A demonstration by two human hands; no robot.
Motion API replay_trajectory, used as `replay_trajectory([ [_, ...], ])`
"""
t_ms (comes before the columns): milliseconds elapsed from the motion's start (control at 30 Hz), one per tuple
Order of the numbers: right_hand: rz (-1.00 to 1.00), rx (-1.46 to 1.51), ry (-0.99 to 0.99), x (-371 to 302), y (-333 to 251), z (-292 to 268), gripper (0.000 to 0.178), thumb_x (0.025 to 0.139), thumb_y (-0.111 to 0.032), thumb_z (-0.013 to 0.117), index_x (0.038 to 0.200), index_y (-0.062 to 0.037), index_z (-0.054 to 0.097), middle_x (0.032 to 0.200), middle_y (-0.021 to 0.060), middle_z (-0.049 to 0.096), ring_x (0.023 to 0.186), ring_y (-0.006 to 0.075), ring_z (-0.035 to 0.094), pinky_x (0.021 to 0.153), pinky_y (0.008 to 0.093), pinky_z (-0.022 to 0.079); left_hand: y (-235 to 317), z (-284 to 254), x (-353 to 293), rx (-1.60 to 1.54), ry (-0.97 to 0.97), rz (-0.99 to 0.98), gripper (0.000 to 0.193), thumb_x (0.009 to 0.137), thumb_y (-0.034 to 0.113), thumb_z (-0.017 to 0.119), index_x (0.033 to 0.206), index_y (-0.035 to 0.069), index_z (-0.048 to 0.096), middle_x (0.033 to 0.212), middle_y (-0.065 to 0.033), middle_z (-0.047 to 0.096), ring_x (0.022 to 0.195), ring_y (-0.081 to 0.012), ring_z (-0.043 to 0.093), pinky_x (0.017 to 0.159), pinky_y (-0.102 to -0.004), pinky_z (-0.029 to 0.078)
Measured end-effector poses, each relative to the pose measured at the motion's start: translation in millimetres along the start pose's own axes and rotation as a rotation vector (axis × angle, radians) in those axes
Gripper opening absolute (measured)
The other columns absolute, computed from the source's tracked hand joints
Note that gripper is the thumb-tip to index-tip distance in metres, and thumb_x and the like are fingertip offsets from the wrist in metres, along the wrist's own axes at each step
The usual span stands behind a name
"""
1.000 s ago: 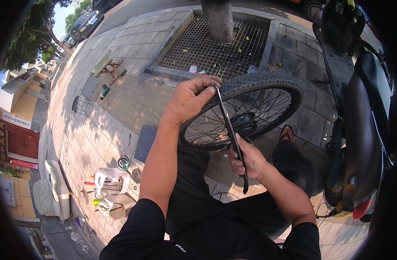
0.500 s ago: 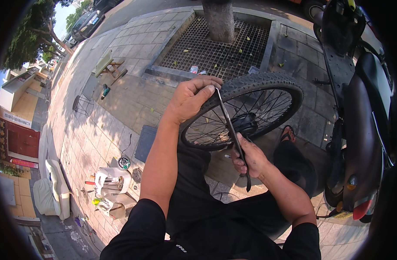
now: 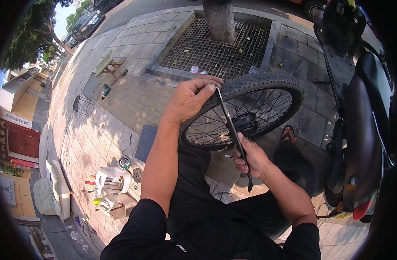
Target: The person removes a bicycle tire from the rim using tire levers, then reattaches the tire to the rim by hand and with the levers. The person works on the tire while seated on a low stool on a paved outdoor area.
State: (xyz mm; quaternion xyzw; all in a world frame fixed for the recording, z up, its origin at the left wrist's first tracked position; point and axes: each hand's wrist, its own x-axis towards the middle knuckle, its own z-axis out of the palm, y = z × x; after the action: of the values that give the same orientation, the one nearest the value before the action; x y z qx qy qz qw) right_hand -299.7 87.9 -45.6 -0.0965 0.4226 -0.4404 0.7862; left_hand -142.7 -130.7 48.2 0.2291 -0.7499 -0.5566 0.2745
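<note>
A spoked bicycle wheel with a knobby black tire [image 3: 278, 82] leans in front of my knees, with a dark bulky hub [image 3: 245, 125] at its centre. My left hand [image 3: 190, 99] is closed over the tire's near left side, fingers on the tread, thumb by the tip of a tire lever [image 3: 227, 113]. The lever's bright tip meets the tire's edge there; whether it sits under the bead is hidden. My right hand [image 3: 253, 158] wraps round the lever's dark lower part, its curved end sticking out below the fist.
A scooter [image 3: 352, 130] stands close on my right. Ahead, a tree trunk [image 3: 220, 21] rises from a grated pit. Leftward on the paving are a small folding stool [image 3: 106, 64], a power drill [image 3: 105, 92], a dark flat panel [image 3: 146, 142] and a white tool container [image 3: 114, 180].
Almost nothing differs. The lever's lower end and my right hand have shifted very slightly; my left hand keeps its place on the tire.
</note>
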Motion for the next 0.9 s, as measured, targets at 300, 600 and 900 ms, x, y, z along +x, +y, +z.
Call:
replay_trajectory([
  [300,-0.037,0.0,0.02,0.9,1.8,-0.8,0.063,0.107,-0.068,0.049,0.078,-0.0121,0.049,0.059,0.0022,0.044,0.041,0.013,0.037,0.038,0.0293,0.032,-1.1,0.0,0.6,-0.008,-0.001,0.001,0.021,0.105,0.012,0.066,0.11,-0.004,0.077,0.13,-0.0129,0.071,0.128,-0.0222,0.062,0.112,-0.0379,0.045],
  [600,-0.118,-0.076,0.061,6.4,7.5,-3.6,0.064,0.106,-0.069,0.051,0.075,-0.013,0.051,0.059,0.0016,0.047,0.041,0.0115,0.039,0.038,0.0284,0.033,-1.0,0.4,-0.1,0.002,-0.003,0.01,0.021,0.106,0.01,0.063,0.109,-0.005,0.076,0.131,-0.0116,0.07,0.117,-0.0172,0.065,0.101,-0.0325,0.051],
  [900,-0.114,-0.1,0.092,7.6,6.7,-0.9,0.063,0.11,-0.064,0.046,0.077,-0.0098,0.049,0.056,0.0036,0.044,0.037,0.0143,0.039,0.037,0.0293,0.035,-7.4,-2.3,0.3,0.026,-0.009,0.05,0.02,0.105,0.01,0.063,0.109,-0.005,0.076,0.131,-0.0112,0.071,0.115,-0.0165,0.066,0.098,-0.0314,0.052],
])
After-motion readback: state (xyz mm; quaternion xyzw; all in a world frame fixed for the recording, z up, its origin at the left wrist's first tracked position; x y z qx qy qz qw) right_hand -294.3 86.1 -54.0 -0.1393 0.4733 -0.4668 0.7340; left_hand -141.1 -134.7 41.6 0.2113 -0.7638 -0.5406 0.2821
